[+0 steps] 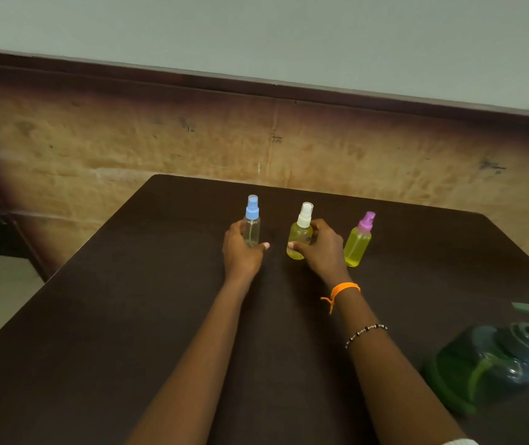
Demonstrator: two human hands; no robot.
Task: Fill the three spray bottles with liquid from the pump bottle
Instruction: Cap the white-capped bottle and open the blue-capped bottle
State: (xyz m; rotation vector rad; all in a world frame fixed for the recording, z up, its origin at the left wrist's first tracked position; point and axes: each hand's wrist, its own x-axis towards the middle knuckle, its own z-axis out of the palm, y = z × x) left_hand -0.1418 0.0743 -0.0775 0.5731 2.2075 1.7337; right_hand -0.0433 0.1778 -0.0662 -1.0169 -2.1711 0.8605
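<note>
Three small clear spray bottles stand upright in a row on the dark brown table point(128, 316), toward its far edge. My left hand point(242, 252) is wrapped around the lower body of the blue-capped spray bottle point(252, 224), at the left end of the row. This bottle looks almost empty: its wall is transparent and the dip tube shows through it. My right hand point(320, 252) grips the white-capped spray bottle point(301, 234), the middle one, which holds yellow-green liquid up to its shoulder. The pink-capped spray bottle point(359, 242) stands free just right of my right hand, also filled with yellow-green liquid nearly to the neck. The green pump bottle point(487, 364) stands at the near right of the table, well apart from the row, blurred, with its pump head fitted.
</note>
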